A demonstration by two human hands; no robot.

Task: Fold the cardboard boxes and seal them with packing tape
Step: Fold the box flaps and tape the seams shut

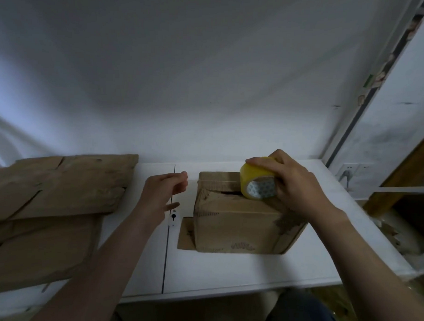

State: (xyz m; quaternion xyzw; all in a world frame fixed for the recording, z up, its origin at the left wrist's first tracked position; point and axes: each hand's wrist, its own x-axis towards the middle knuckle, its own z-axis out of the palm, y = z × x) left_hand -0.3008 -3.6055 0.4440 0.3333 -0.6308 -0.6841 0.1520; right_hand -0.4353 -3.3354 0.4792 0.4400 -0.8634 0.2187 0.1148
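right hand (294,184) – fingers wrapped around the tape roll (257,178), pressed on top of the box (237,223) | box – near the table's (226,276) back edge | left hand (164,192) – fingers loosely spread, holding nothing | flat cardboard (48,202) – table's left side

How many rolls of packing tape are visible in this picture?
1. The yellow tape roll is in the right hand, resting on top of the folded cardboard box. Others may be hidden outside the view.

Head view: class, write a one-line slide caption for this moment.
Right hand presses a yellow tape roll onto the folded cardboard box; left hand hovers open beside it.
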